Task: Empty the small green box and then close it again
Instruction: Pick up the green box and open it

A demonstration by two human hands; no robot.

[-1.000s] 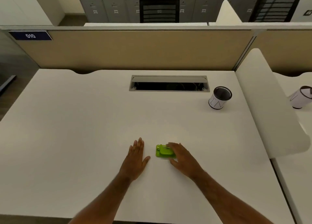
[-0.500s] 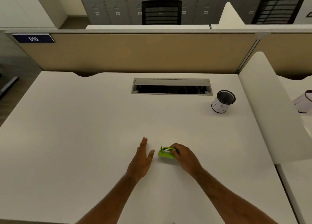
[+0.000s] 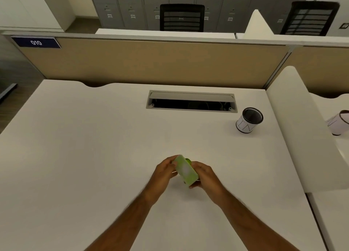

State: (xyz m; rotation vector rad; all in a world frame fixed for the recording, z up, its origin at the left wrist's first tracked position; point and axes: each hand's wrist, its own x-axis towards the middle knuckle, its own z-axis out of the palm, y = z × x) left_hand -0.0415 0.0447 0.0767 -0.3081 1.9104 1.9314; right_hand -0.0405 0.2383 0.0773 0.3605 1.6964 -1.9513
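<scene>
We hold the green box (image 3: 186, 170) tilted above the desk (image 3: 94, 156), pinched between left hand (image 3: 164, 171) and right hand (image 3: 204, 173). Prying it carelessly, we risk spilling its contents beyond our grip.

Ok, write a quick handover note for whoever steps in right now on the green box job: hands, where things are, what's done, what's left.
Left hand: gripping the left side of the small green box.
Right hand: gripping its right side.
Box: held between both hands above the white desk, tilted, one flat face toward the camera. The frame is blurred; whether it is open cannot be told.
Done: box picked up. No contents visible on the desk.
Left: open it, empty it, close it again.
</scene>
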